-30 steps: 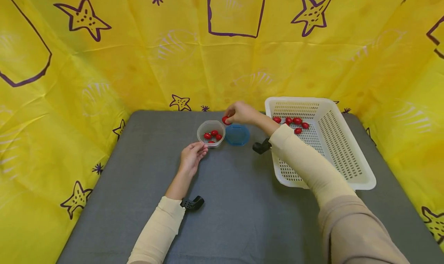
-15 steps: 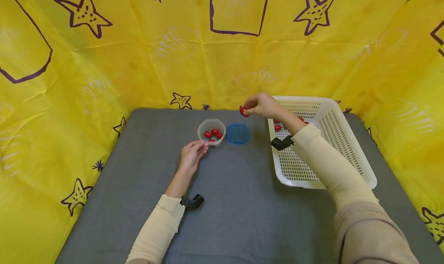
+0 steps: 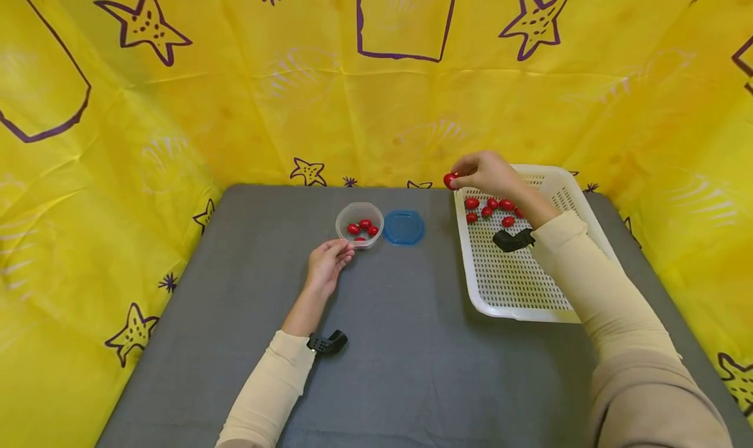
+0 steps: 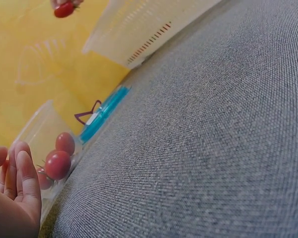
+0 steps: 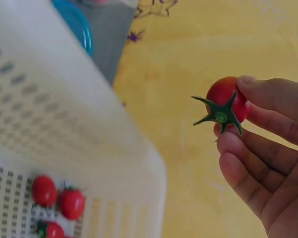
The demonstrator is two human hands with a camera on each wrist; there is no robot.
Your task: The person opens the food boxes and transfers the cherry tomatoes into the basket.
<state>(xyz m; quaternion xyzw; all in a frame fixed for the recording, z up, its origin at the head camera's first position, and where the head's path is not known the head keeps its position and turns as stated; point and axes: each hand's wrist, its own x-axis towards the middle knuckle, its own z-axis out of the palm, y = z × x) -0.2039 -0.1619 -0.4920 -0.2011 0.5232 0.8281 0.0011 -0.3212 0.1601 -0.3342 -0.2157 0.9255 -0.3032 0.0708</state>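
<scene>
My right hand (image 3: 491, 173) pinches a cherry tomato (image 5: 227, 101) between thumb and fingers, its green calyx showing in the right wrist view. It hovers above the far left corner of the white perforated basket (image 3: 470, 265). Several cherry tomatoes (image 3: 507, 222) lie on the basket's floor at its far left. Over at the clear plastic container (image 3: 341, 227), my left hand (image 3: 325, 265) grips the near rim with thumb and fingers. Inside that container sit several more cherry tomatoes (image 4: 57, 164), red and seen through the wall in the left wrist view.
A blue lid (image 3: 403, 228) lies flat on the grey cloth-covered table (image 3: 388, 343), between the container and the basket. Yellow patterned cloth (image 3: 394, 108) hangs behind the table and on both sides. A black wrist mount (image 3: 513, 240) juts from the right sleeve over the basket.
My right hand has travelled right with the cherry tomato, from beside the container past the lid to the basket's far left corner. My left hand and the container keep their places.
</scene>
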